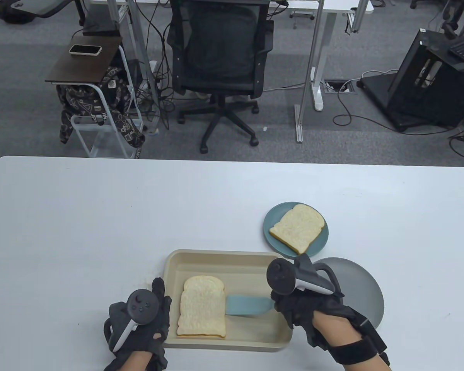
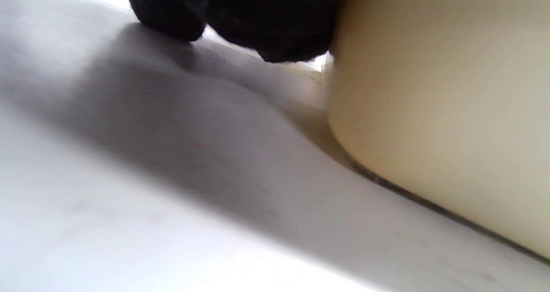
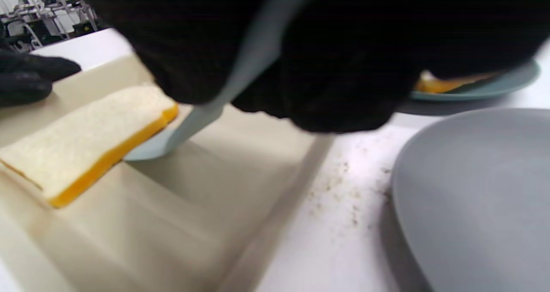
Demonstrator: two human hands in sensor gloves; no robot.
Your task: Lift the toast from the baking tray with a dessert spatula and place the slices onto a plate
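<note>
Left hand (image 1: 139, 320): we see it resting against the left outer wall of the baking tray, fingers fairly straight along the rim and curled round nothing; the left wrist view shows gloved fingertips (image 2: 275, 30) touching the bench beside the tray's cream wall.
Baking tray (image 1: 232, 259): our landmark, a cream rectangular tray on the white bench (image 1: 100, 232), near its front edge.
Toast in tray (image 1: 202, 306): we count one slice, lying flat on the left half of the tray floor; in the right wrist view its side shows orange-yellow.
Dessert spatula (image 1: 247, 305): pale blue, inside the tray, its blade flat on the floor and its tip meeting the right edge of the slice; we cannot tell how far it reaches under.
Right hand (image 1: 309, 309): over the tray's right side, fingers wrapped round the spatula handle.
Grey plate (image 1: 365, 293): just right of the tray, holding no toast, partly hidden by the right hand.
Teal plate (image 1: 272, 235): behind the tray's right corner, carrying one slice of toast (image 1: 298, 228) laid flat.
Crumbs (image 3: 343, 189): we see specks on the bench between the tray and the grey plate.
</note>
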